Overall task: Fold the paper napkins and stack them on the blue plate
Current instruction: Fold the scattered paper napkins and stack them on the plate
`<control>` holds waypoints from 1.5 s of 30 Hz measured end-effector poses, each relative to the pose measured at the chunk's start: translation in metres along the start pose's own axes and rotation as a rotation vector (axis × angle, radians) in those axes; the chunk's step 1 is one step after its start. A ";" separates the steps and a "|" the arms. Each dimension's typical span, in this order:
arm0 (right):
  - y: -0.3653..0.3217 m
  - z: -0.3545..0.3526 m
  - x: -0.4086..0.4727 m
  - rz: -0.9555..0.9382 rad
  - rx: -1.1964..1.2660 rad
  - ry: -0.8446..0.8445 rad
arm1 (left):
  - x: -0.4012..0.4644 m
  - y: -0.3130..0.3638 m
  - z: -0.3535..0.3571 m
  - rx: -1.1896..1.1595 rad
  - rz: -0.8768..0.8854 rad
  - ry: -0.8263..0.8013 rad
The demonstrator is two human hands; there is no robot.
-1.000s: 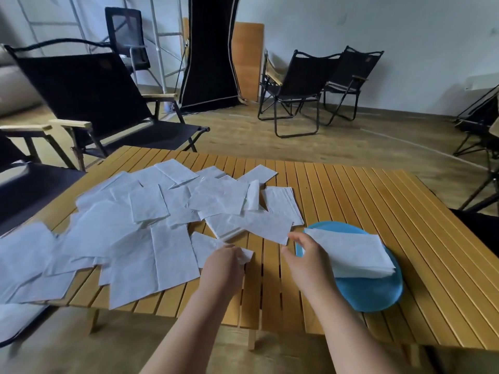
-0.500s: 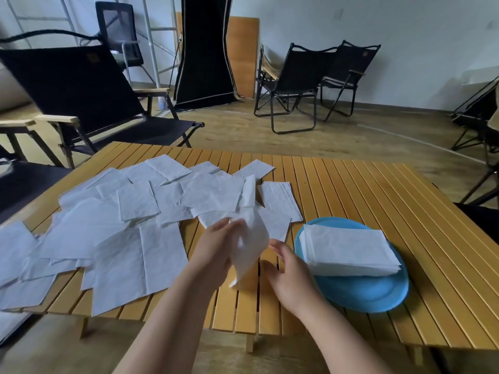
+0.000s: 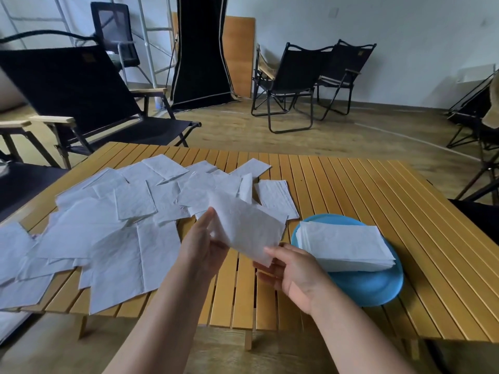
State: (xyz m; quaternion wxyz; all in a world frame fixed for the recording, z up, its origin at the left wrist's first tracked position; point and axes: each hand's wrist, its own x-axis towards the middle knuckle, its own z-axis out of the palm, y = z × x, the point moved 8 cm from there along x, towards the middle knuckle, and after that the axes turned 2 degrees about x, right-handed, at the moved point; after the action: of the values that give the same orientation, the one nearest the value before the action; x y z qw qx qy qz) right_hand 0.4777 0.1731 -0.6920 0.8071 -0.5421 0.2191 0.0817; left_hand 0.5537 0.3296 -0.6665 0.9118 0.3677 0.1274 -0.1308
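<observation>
Slatted wooden table (image 3: 351,190) among black folding chairs (image 3: 291,76), wood floor (image 3: 351,130).

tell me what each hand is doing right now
Left hand: pinches the far end of a paper napkin.
Right hand: holds the napkin's near corner.
</observation>
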 end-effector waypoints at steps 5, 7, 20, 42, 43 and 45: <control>-0.028 -0.020 0.001 -0.164 -0.111 0.153 | 0.002 -0.007 -0.010 0.158 0.026 0.118; -0.042 -0.030 -0.002 -0.246 -0.238 0.236 | 0.000 -0.008 -0.008 0.306 0.073 0.146; -0.114 -0.135 -0.030 -0.452 -0.688 0.612 | -0.008 -0.066 0.081 1.012 0.314 -0.144; -0.116 -0.175 -0.026 -0.290 -1.152 0.855 | 0.001 -0.108 0.112 1.693 0.592 -0.225; -0.116 -0.169 -0.024 -0.321 -1.181 0.828 | -0.001 -0.110 0.115 1.756 0.615 -0.261; -0.113 -0.157 -0.018 -0.346 -1.210 0.736 | -0.002 -0.121 0.116 1.846 0.604 -0.373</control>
State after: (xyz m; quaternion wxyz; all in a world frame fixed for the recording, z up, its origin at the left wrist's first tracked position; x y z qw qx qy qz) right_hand 0.4622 -0.0128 -0.6386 0.2414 -0.9127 0.3040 -0.1280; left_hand 0.5274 0.1639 -0.6616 0.2678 0.9250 -0.2695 0.0034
